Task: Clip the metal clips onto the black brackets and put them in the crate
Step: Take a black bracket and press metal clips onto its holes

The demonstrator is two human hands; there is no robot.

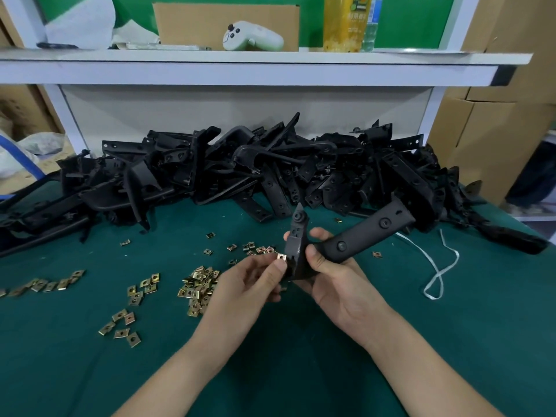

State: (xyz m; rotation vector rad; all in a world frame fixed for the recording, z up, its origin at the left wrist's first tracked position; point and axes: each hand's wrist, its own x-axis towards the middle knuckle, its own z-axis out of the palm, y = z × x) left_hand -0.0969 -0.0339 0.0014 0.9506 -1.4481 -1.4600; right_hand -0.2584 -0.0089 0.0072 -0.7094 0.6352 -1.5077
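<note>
Right hand (337, 284): fingers curled round the bracket (370, 233) at its bend, thumb on the front face. The long arm of the bracket runs up and to the right, away from the fingers. The short arm stands upright just above the thumb. Judged reason: this grip turns the short arm's lower edge toward the other hand and braces it against a push.

Left hand (255, 281): thumb and forefinger pinch one clip (281, 256). The clip touches the bracket's edge, just left of the right thumb. Whether it is already seated on the edge cannot be told. Judged step: sliding the clip on. Nothing has gone to a crate yet from what shows here.

Loose clips (198, 284) lie scattered on the mat (90, 371), left of and below the left fingers, the nearest heap just beside the knuckles. Judged: kept there for a short reach. The pile (240, 170) of bare brackets lies beyond both sets of fingertips, against the back panel.

Containers:
- Crate: not in view.
- Boxes (496, 130): well to the right of the right hand, stacked and closed, contents hidden.
- Carton (225, 25): on the shelf (240, 64), far above the fingers. Only its side shows, contents unseen.
- Bottles (346, 22): on the shelf, up and right of the fingers. One is yellow, one clear, and the fill level cannot be told.
</note>
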